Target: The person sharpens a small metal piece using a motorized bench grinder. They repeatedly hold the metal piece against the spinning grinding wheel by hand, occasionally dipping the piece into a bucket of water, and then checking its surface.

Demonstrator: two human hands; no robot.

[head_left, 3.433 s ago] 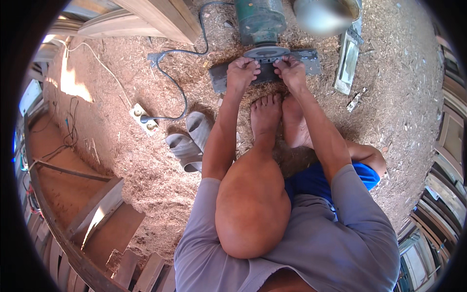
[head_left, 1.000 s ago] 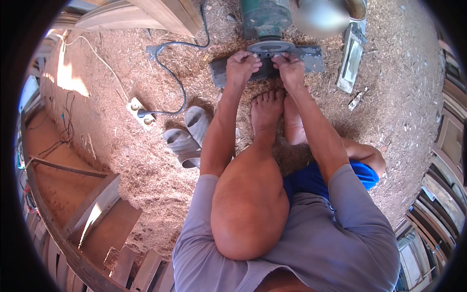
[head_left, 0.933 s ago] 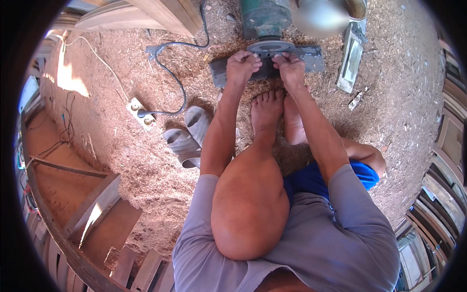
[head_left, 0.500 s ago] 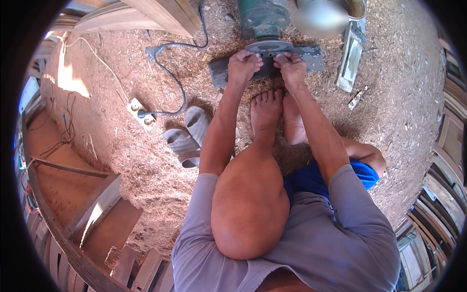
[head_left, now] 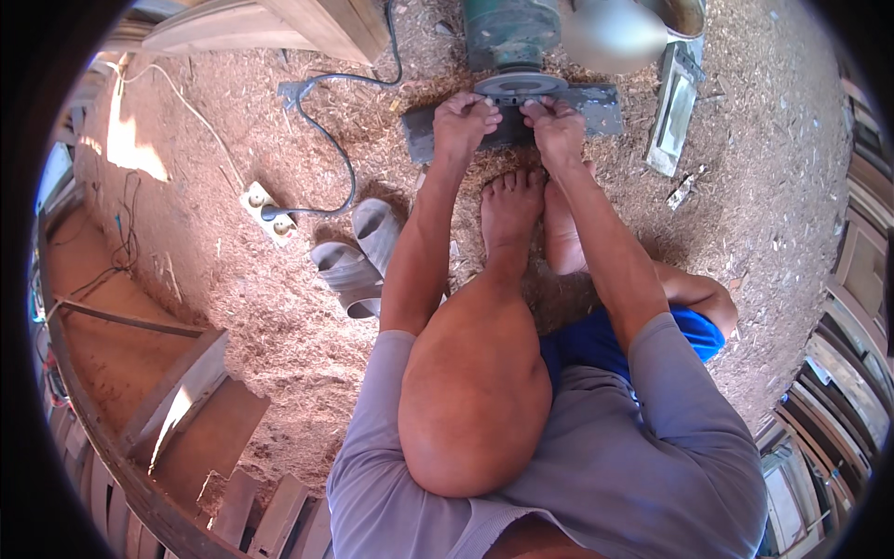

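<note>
Two bare hands meet us at the top of the view, well forward of the body, thumbs and fingertips facing each other across a small gap. We see the left hand (head_left: 463, 126) pinched together at one end of a narrow slotted strip (head_left: 508, 101), dark in colour, and the right hand (head_left: 557, 129) pinched in the same way at its other end; the fingers cover both ends, so we cannot tell its full length. The strip lies just in front of a grey disc (head_left: 523, 85) mounted on a green motor (head_left: 510, 33), and whether strip and disc touch we cannot make out. Beneath the hands we find a dark board (head_left: 599, 107) lying crosswise on the ground (head_left: 307, 401), which is strewn with shavings. Close behind it, on our side, rest two bare feet (head_left: 510, 210). To the left we notice a pair of grey sandals (head_left: 347, 272) and, farther out, a pale socket strip (head_left: 283, 227) with a dark cable (head_left: 337, 154) plugged into it. To the right of the board lies a long tool (head_left: 669, 126) with a pale flat face, and along the right rim we see stacked boards (head_left: 866, 261), bent by the lens
</note>
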